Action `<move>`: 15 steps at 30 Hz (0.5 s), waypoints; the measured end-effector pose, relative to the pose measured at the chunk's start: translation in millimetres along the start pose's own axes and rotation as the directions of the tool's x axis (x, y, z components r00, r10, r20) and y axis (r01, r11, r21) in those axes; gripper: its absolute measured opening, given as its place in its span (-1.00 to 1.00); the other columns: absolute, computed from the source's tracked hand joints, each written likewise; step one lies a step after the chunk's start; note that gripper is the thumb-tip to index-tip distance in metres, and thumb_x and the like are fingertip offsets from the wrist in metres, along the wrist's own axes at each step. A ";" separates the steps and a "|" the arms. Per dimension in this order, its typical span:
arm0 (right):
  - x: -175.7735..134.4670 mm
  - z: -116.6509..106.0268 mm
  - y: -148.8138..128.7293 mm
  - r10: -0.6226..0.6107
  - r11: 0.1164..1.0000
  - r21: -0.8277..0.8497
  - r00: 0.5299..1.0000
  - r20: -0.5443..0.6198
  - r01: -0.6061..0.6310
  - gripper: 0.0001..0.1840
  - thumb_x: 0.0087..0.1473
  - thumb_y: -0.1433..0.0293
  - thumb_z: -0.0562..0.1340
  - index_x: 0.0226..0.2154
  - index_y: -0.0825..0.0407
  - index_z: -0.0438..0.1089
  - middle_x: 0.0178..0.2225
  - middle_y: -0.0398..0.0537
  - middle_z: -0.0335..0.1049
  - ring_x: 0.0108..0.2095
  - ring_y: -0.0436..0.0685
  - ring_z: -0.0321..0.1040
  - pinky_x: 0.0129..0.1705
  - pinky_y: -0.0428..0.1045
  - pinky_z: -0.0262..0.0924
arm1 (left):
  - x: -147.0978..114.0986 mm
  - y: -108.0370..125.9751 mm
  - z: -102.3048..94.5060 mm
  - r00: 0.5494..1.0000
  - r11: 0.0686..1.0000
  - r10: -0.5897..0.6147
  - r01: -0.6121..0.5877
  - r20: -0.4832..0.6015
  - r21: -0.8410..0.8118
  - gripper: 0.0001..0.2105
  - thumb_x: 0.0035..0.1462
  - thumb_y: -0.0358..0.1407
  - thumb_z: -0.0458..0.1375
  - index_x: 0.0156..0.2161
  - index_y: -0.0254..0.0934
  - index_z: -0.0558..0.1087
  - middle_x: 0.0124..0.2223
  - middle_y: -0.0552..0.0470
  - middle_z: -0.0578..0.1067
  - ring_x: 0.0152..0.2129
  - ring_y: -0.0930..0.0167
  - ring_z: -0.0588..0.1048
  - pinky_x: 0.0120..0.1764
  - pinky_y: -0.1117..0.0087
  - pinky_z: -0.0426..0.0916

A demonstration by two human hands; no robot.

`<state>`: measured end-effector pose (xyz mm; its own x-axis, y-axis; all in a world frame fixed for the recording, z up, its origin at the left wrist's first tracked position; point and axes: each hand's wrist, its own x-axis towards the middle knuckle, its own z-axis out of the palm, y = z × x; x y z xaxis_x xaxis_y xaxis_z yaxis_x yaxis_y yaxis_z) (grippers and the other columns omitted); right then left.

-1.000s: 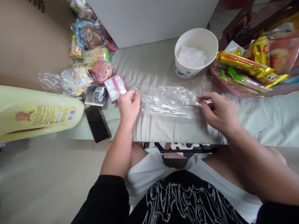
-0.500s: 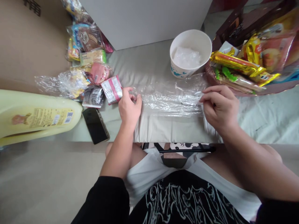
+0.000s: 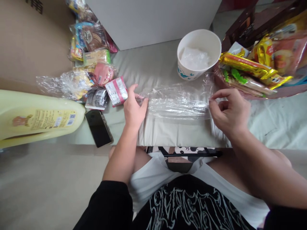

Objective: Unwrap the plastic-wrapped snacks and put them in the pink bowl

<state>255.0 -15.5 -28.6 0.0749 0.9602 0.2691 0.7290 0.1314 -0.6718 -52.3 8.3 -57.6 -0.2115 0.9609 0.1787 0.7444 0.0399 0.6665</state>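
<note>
A clear plastic bag (image 3: 177,102) lies stretched flat and crinkled between my two hands. My left hand (image 3: 134,110) has its left end between thumb and fingers, the index finger lifted away. At the opposite end, my right hand (image 3: 231,110) pinches the bag's edge between thumb and index finger. Just behind the bag stands a white paper tub (image 3: 185,71) with crumpled clear plastic (image 3: 194,59) inside. A small pink-and-white packet (image 3: 116,91) sits right beside my left hand.
Wrapped snacks (image 3: 97,57) are piled at the left by a cardboard box (image 3: 35,48). A phone (image 3: 98,127) and a yellow jug (image 3: 40,118) are nearer the front. A pink basket (image 3: 271,94) of snacks stands at right. A white box (image 3: 153,22) bounds the back.
My left index finger has straightened and lifted. My right hand has shifted slightly right, its thumb and index finger now in a clearer pinch. The bag looks spread a little wider.
</note>
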 end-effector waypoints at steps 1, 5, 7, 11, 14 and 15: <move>0.4 0.3 0.7 0.001 1.000 -0.001 1.000 -0.008 -0.001 -0.92 0.05 0.43 0.25 -0.33 -0.06 0.36 -0.46 -0.20 0.44 -0.60 -0.02 0.26 -0.44 -0.02 0.13 | -0.3 -1.3 0.1 1.000 0.999 -0.006 0.006 -0.026 -0.033 -0.47 0.09 -0.41 0.32 0.16 -0.13 0.36 -0.24 0.08 0.58 -0.42 0.43 0.48 -0.20 0.33 0.45; 1.4 0.0 4.4 0.011 1.000 -0.026 0.998 -0.057 -0.012 -0.94 0.03 0.39 0.25 -0.35 -0.02 0.39 -0.48 -0.20 0.43 -0.61 -0.05 0.25 -0.47 -0.05 0.09 | -0.6 -2.5 -0.2 0.996 0.983 0.021 -0.038 -0.092 -0.181 -0.64 0.13 -0.37 0.31 0.02 -0.13 0.39 -0.34 0.13 0.51 -0.44 0.46 0.44 -0.27 0.38 0.38; 1.3 -0.5 6.2 0.007 0.999 -0.035 0.998 -0.070 -0.010 -0.94 0.03 0.38 0.24 -0.35 -0.02 0.40 -0.46 -0.19 0.45 -0.60 -0.05 0.25 -0.47 -0.06 0.09 | -0.2 -1.7 -0.4 0.996 0.967 0.043 -0.060 -0.075 -0.249 -0.72 0.16 -0.33 0.29 -0.03 -0.14 0.41 -0.35 0.12 0.49 -0.40 0.45 0.47 -0.27 0.39 0.38; 0.7 -0.8 6.8 -0.017 0.999 -0.051 0.995 -0.096 0.012 -0.95 0.03 0.38 0.24 -0.37 -0.02 0.41 -0.51 -0.21 0.39 -0.59 -0.04 0.27 -0.47 -0.06 0.11 | 0.4 -0.2 -0.3 0.997 0.949 0.076 -0.081 -0.029 -0.304 -0.85 0.19 -0.30 0.27 -0.14 -0.18 0.44 -0.30 0.09 0.52 -0.32 0.46 0.52 -0.19 0.41 0.43; 1.1 -1.6 4.9 -0.010 0.999 -0.035 0.992 -0.129 0.006 -0.95 0.02 0.38 0.26 -0.38 0.00 0.42 -0.48 -0.21 0.42 -0.63 -0.09 0.22 -0.51 -0.08 0.13 | -0.8 -0.8 0.5 0.996 0.931 0.088 -0.083 -0.003 -0.354 -0.73 0.12 -0.33 0.30 -0.07 -0.16 0.43 -0.28 0.10 0.51 -0.32 0.46 0.55 -0.25 0.44 0.46; 1.5 -2.5 4.5 -0.007 1.000 -0.013 0.990 -0.144 0.005 -0.95 0.02 0.38 0.26 -0.38 0.00 0.41 -0.44 -0.19 0.45 -0.64 -0.10 0.21 -0.54 -0.09 0.13 | -1.4 -1.3 1.2 0.997 0.925 0.082 -0.071 0.015 -0.374 -0.66 0.08 -0.34 0.33 -0.03 -0.14 0.41 -0.27 0.10 0.51 -0.35 0.47 0.56 -0.31 0.47 0.46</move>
<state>260.1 -14.1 -29.4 0.1670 0.9136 0.3707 0.7385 0.1332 -0.6610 -52.2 7.3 -59.6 -0.1403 0.9648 0.2224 0.4670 -0.1336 0.8741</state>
